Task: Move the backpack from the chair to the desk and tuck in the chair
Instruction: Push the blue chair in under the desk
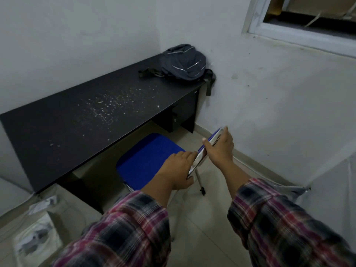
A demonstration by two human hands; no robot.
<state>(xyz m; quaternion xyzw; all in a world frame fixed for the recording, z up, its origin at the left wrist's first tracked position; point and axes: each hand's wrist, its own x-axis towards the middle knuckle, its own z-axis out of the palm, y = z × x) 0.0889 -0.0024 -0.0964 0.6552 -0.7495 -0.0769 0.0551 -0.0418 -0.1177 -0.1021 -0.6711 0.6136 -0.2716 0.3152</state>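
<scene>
From the head view I see the dark grey fabric backpack (184, 62) already lying on the far right end of the long black desk (77, 112), pushed into the wall corner with one strap hanging over the desk's right edge, so I judge the first half of the job done. What is left is the blue-cushioned chair with a metal frame (146, 160), which stands in front of the desk with the far part of its seat already under the desktop edge. Both hands grip the top edge of its backrest, I take it so the push goes straight: the left hand (177, 170) is wrapped around the near end, fingers curled over it, and the right hand (219, 146) is closed on the far end, thumb on top. Plaid sleeves cover both forearms. The opening under the desk looks free, with the drawer unit (178, 116) off to the far right, clear of the seat as far as I can tell. Pale crumbs speckle the desktop. On the floor at near left lie a white bag (36, 239) and some cables, well apart from the chair. A window frame (300, 29) sits at the upper right.
</scene>
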